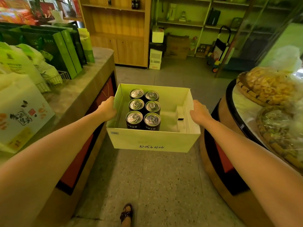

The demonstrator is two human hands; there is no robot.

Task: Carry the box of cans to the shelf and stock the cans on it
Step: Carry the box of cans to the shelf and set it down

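An open white cardboard box (152, 142) is held in the air in front of me, above the floor of an aisle. Inside it stand several black cans (144, 108) with silver tops, in two rows at the left half of the box. My left hand (107, 108) grips the box's left wall. My right hand (199, 113) grips its right wall. A wooden shelf unit (116, 30) stands straight ahead at the far end of the aisle, with a few dark bottles on its top shelf.
A long counter (78, 95) with green gift boxes and white bags runs along my left. A round stand (229, 145) with baskets of wrapped snacks is on my right. White cartons (155, 58) and a hand trolley (219, 48) stand ahead. My sandalled foot (126, 213) is on the floor.
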